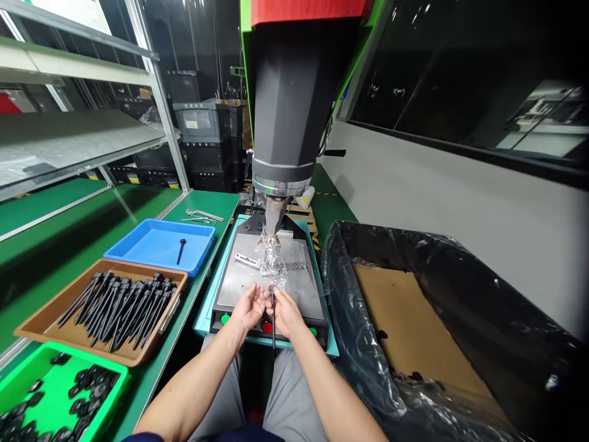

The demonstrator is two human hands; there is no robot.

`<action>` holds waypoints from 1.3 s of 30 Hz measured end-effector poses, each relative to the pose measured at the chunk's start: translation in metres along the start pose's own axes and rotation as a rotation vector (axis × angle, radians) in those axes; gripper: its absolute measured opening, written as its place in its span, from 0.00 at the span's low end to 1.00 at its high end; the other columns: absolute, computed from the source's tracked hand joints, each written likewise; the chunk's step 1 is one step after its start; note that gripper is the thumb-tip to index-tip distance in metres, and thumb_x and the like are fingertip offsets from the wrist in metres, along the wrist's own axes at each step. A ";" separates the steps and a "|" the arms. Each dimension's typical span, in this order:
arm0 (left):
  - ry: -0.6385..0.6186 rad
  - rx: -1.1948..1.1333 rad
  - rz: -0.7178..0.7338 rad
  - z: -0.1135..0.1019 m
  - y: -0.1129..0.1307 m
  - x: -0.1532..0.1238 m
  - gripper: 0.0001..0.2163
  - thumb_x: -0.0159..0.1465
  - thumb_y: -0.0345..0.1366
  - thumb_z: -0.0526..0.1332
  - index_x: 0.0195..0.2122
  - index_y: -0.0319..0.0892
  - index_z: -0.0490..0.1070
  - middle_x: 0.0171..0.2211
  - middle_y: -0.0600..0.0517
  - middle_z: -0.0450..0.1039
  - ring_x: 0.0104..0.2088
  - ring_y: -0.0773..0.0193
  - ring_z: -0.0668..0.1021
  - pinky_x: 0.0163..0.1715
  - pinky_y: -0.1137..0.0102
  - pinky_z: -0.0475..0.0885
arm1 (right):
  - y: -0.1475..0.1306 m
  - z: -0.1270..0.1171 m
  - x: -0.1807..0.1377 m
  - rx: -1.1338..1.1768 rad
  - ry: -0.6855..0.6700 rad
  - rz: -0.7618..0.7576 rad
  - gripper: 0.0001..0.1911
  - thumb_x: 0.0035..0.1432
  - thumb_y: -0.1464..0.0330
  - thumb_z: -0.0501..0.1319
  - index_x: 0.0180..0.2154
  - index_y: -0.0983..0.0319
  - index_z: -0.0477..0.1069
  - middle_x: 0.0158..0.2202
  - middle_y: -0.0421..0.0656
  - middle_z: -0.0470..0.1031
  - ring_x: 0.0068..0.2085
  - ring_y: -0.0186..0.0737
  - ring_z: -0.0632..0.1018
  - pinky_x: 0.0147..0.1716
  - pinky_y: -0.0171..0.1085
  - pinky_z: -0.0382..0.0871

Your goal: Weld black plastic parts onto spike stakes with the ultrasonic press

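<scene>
In front of the press plate my right hand (pixel 287 312) is closed on a black rod (pixel 274 328) with a wider head, its shaft hanging down toward my lap. Close beside it, my left hand (pixel 251 308) has its fingers bent together near the rod's head; what they hold, if anything, is too small to make out. Just beyond both hands, crumpled clear plastic film (pixel 275 261) covers the fixture under the metal tip (pixel 273 215) of the press (pixel 288 110). A silver bracket (pixel 247 261) lies left of the film on the metal plate (pixel 230 282).
On the green bench to my left are a brown tray (pixel 34 328) of black rods, a green tray (pixel 55 383) of black round parts, and a blue tray (pixel 151 245) with one rod (pixel 181 252). A wrench (pixel 205 215) lies behind. At right stands a plastic-lined box (pixel 363 344).
</scene>
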State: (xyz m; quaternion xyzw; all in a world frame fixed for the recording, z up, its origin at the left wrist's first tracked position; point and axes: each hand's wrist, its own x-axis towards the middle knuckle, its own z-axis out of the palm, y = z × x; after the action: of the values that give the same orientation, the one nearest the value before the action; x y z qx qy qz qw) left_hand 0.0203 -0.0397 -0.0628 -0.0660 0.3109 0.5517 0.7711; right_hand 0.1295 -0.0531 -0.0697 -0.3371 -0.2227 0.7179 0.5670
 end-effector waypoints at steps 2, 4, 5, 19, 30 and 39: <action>-0.052 0.028 0.006 0.000 0.002 -0.010 0.04 0.65 0.28 0.58 0.33 0.35 0.71 0.28 0.48 0.75 0.26 0.68 0.79 0.24 0.78 0.77 | 0.002 0.003 0.009 0.085 0.005 -0.087 0.17 0.47 0.60 0.70 0.38 0.58 0.71 0.31 0.39 0.75 0.27 0.34 0.74 0.23 0.31 0.68; -0.110 0.064 0.028 0.002 0.004 -0.021 0.02 0.63 0.25 0.60 0.34 0.35 0.72 0.32 0.46 0.77 0.28 0.68 0.80 0.26 0.80 0.77 | 0.004 0.005 0.016 0.106 -0.002 -0.134 0.16 0.47 0.61 0.70 0.37 0.58 0.70 0.33 0.40 0.76 0.32 0.36 0.76 0.28 0.34 0.71; -0.128 0.083 0.045 0.003 0.005 -0.026 0.03 0.62 0.24 0.60 0.34 0.35 0.72 0.34 0.46 0.78 0.29 0.68 0.80 0.27 0.81 0.77 | 0.003 0.006 0.020 0.098 -0.013 -0.137 0.16 0.46 0.61 0.70 0.37 0.58 0.70 0.33 0.40 0.76 0.33 0.37 0.77 0.30 0.35 0.72; -0.292 0.318 0.114 0.026 0.006 -0.051 0.10 0.54 0.28 0.70 0.29 0.39 0.67 0.42 0.47 0.78 0.34 0.65 0.82 0.27 0.78 0.77 | -0.058 0.024 0.072 -0.840 0.219 -0.799 0.17 0.50 0.60 0.63 0.42 0.60 0.76 0.49 0.48 0.73 0.52 0.48 0.71 0.57 0.48 0.61; -0.301 0.378 0.111 0.037 -0.001 -0.051 0.13 0.50 0.29 0.73 0.29 0.38 0.67 0.41 0.47 0.79 0.34 0.65 0.82 0.27 0.78 0.75 | -0.070 0.039 0.102 -0.628 0.154 -0.664 0.16 0.46 0.63 0.67 0.39 0.60 0.76 0.43 0.45 0.78 0.47 0.47 0.75 0.45 0.42 0.69; -0.268 0.380 0.105 0.036 0.004 -0.045 0.14 0.49 0.29 0.73 0.29 0.38 0.68 0.41 0.46 0.79 0.34 0.65 0.82 0.26 0.78 0.75 | -0.079 0.043 0.122 -0.716 0.131 -0.514 0.22 0.45 0.59 0.68 0.43 0.60 0.75 0.39 0.44 0.80 0.42 0.47 0.77 0.42 0.40 0.69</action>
State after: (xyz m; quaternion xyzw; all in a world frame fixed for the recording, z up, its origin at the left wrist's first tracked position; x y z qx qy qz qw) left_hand 0.0229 -0.0584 -0.0080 0.1705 0.3071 0.5264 0.7743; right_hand 0.1343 0.0875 -0.0132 -0.4905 -0.4977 0.4083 0.5873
